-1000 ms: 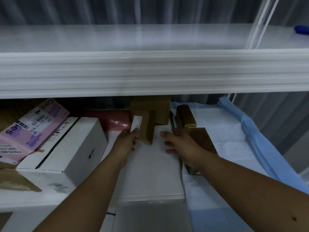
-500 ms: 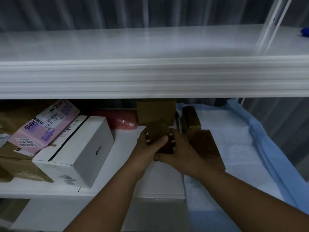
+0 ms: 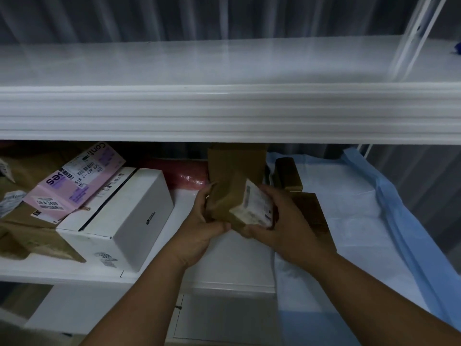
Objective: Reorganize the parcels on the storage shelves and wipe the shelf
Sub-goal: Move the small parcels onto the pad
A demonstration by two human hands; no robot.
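A small brown cardboard parcel [image 3: 230, 196] with a white label on one face is tilted above the lower white shelf [image 3: 174, 270]. My left hand [image 3: 203, 226] grips its left side and underside. My right hand [image 3: 279, 221] holds its labelled right end, fingers curled around it. Behind it stands a taller brown box [image 3: 237, 158]. A white box [image 3: 124, 216] lies to the left, with a pink labelled parcel [image 3: 74, 181] leaning on it. To the right, a small brown box [image 3: 287, 173] and a flat brown parcel [image 3: 311, 216] rest at the edge of a blue and white sheet [image 3: 361, 208].
The upper white shelf [image 3: 224, 66] spans the view with a thick front edge [image 3: 224, 113]. Brown paper parcels [image 3: 30, 236] crowd the far left. A red wrapped item [image 3: 184, 173] lies at the back. A blue object [image 3: 457, 48] sits at the upper shelf's right end.
Both hands closed on the small brown parcel, lifted it off the shelf and turned it, so its white label now faces up and right.
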